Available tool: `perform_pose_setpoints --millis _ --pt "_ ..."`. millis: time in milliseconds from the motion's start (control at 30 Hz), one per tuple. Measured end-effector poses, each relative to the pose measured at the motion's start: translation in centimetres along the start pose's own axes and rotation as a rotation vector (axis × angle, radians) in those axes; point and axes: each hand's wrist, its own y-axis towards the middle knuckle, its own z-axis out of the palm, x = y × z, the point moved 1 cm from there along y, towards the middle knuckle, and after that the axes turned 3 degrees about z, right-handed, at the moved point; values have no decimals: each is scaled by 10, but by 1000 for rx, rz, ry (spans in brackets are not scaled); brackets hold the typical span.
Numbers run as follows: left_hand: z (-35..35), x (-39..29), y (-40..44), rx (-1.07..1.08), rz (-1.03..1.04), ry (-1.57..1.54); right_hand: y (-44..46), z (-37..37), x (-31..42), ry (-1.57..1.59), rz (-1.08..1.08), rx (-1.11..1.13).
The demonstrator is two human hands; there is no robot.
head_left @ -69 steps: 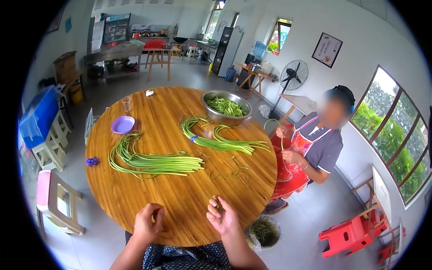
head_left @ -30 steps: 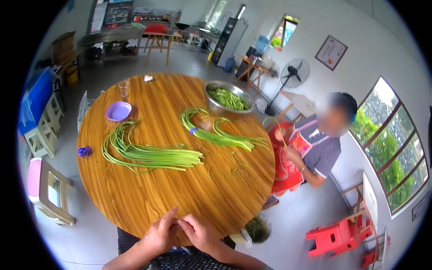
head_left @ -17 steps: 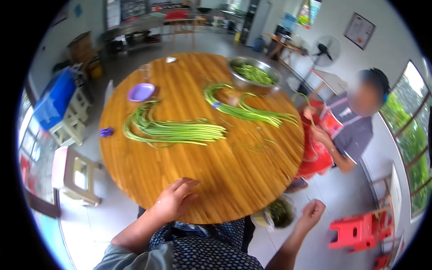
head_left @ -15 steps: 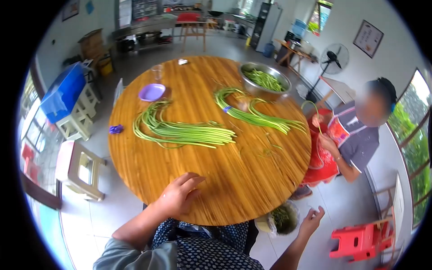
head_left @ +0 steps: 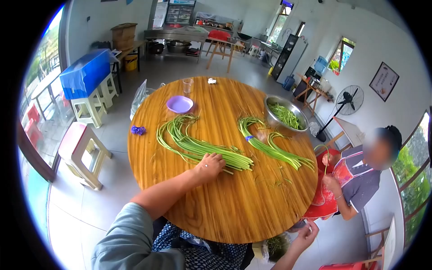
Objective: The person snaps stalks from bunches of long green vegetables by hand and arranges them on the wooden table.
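A loose bunch of long green garlic scapes (head_left: 193,143) lies on the round wooden table (head_left: 216,211), its cut ends pointing right. My left hand (head_left: 210,166) is on the near edge of this bunch, fingers curled down around some stems. Beyond the table's near right edge, my right hand (head_left: 307,235) hangs in the air with bent fingers apart and nothing visible in them. Below it is a bin with green scraps (head_left: 276,246), partly hidden by the table. A second bunch of garlic scapes (head_left: 274,150), tied with a purple band, lies to the right.
A steel bowl (head_left: 294,128) of cut green pieces stands at the back right. A purple bowl (head_left: 180,105), a glass (head_left: 187,85) and a purple bundle (head_left: 138,130) are farther left. At right sits a co-worker (head_left: 360,173) holding a scape. A stool (head_left: 83,153) stands left.
My left hand has moved forward from the table's near side onto the loose scapes, and its fingers have closed down. My right hand stays beside the table edge, fingers less spread. The view has tilted.
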Motion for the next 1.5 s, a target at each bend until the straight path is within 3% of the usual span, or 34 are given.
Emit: perform_pose_setpoints --millis 100,167,300,433,467,633,700,767,900,967,1000,1100,1200,1267,1300,1367,1500 --pt "-1 -1 -4 -15 -10 -123 -4 53 47 90 -102 221" --pt "1 1 -9 -297 75 -340 -5 94 69 133 -93 461" --pt "-26 -10 -15 -317 168 -524 -16 190 128 173 -37 879" --pt "-22 -12 -18 -379 183 -613 -26 242 139 -213 -417 867" --pt "-20 -10 -20 -382 189 -599 -28 247 137 -84 -485 783" --pt "-22 -1 -19 -357 87 -622 -32 244 118 177 -182 938" --pt "-26 -3 -16 -345 103 -663 -31 242 131 12 -341 913" --pt "-25 -8 -14 -344 180 -653 -31 244 123 25 -297 887" --pt "-31 -7 -16 -218 99 -715 -30 242 115 -17 -297 888" --pt "-36 -5 -16 -195 264 -789 -32 242 111 212 -37 960" --pt "-42 -9 -18 -180 263 -790 -34 242 109 215 -23 956" --pt "-55 -25 -21 -92 339 -1062 -49 251 97 1001 858 1338" --pt "-53 -25 -21 -143 309 -1103 -44 252 96 994 771 1364" --pt "-49 -20 -22 -135 238 -1031 -38 249 105 559 373 1200" --pt "-48 -18 -23 -119 167 -958 -36 249 112 558 370 1207" --pt "-51 -18 -23 -118 148 -954 -31 247 130 202 -551 912" --pt "-40 -17 -22 -142 213 -897 -40 238 138 186 -490 970"
